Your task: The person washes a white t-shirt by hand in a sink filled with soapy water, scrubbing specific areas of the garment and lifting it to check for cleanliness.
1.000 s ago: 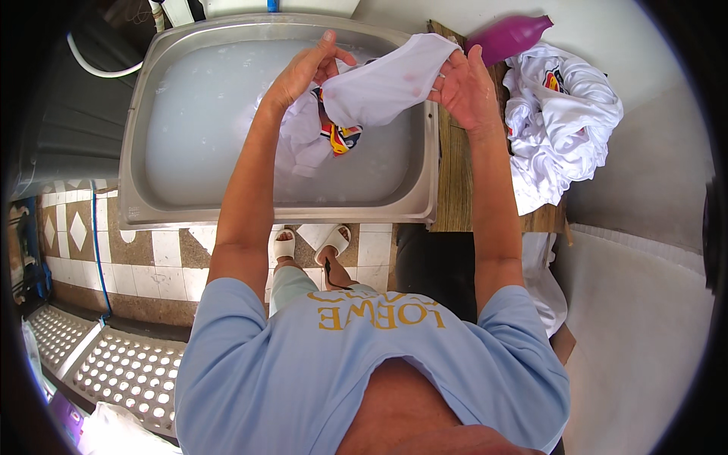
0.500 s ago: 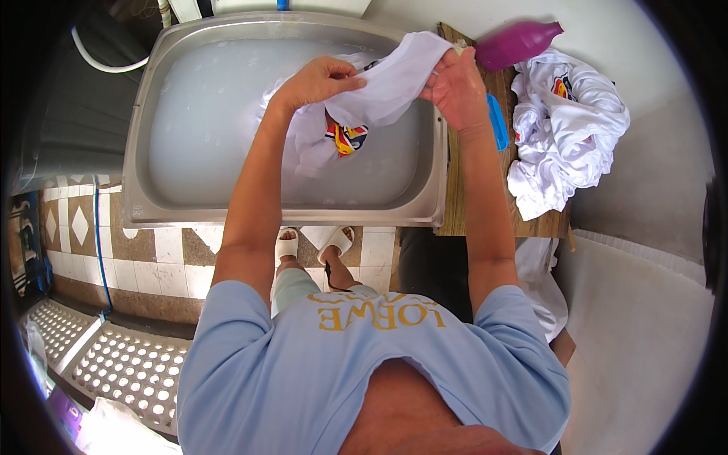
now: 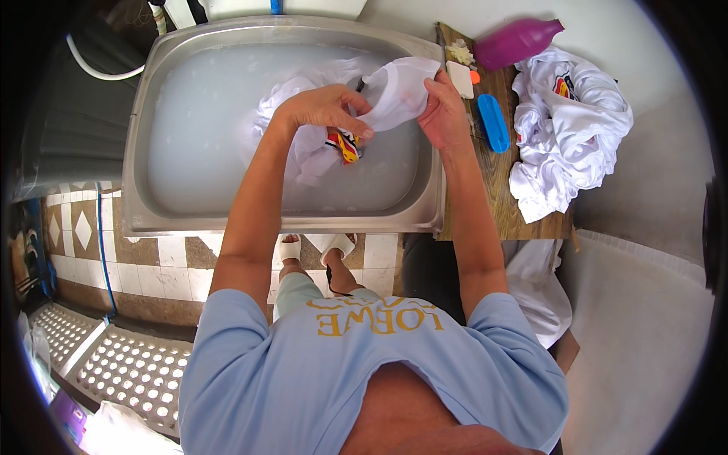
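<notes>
A wet white garment (image 3: 400,85) with a red, yellow and black print is partly lifted above a metal sink (image 3: 135,163) of cloudy water. Its rest lies bunched in the water, partly submerged. My left hand (image 3: 327,110) pinches the cloth near the middle of the sink, thumb and fingers close together. At the sink's right side, my right hand (image 3: 446,115) grips the other end of the lifted part, fingers partly hidden behind it. Between both hands the cloth is spread and slightly see-through.
Right of the sink, a wooden board (image 3: 478,193) carries a white soap bar (image 3: 459,80), a blue oblong thing (image 3: 494,123), an orange round piece (image 3: 475,77), a purple bottle (image 3: 519,44) and a heap of white clothes (image 3: 569,133). A wall stands beyond.
My right hand has moved down and slightly left, lowering the lifted cloth. My left hand has dropped a little. The soap bar and more of the blue thing now show.
</notes>
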{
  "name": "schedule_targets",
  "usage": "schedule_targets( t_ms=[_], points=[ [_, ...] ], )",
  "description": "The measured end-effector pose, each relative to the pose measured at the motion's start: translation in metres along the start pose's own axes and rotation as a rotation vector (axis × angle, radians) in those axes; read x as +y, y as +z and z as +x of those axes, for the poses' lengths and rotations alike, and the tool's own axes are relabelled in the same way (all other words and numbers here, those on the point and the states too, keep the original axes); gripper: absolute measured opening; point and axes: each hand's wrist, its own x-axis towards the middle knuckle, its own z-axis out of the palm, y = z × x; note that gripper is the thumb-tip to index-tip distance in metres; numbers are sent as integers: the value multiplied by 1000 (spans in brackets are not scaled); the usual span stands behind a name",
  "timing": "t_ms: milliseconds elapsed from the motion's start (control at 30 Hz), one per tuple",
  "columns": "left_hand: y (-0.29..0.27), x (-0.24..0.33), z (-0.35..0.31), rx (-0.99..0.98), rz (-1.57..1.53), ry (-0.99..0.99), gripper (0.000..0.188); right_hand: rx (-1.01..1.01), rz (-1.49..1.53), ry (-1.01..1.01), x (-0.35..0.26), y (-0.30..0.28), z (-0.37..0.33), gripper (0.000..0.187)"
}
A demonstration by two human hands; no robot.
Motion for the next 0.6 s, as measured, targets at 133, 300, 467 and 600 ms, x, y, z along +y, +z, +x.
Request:
schedule_targets(
  t_ms=[133, 300, 467, 600],
  points=[
    [10, 6, 4, 124, 73, 200, 82, -7, 13, 40, -2, 10, -21, 57],
    [17, 0, 12, 207, 142, 93, 85, -50, -52, -51, 3, -6, -48, 71],
    [26, 3, 20, 438, 192, 268, 80, -10, -17, -117, 4, -25, -64, 75],
    [33, -2, 28, 617, 253, 418, 74, 28, -93, -140, 3, -21, -66, 76]
  ],
)
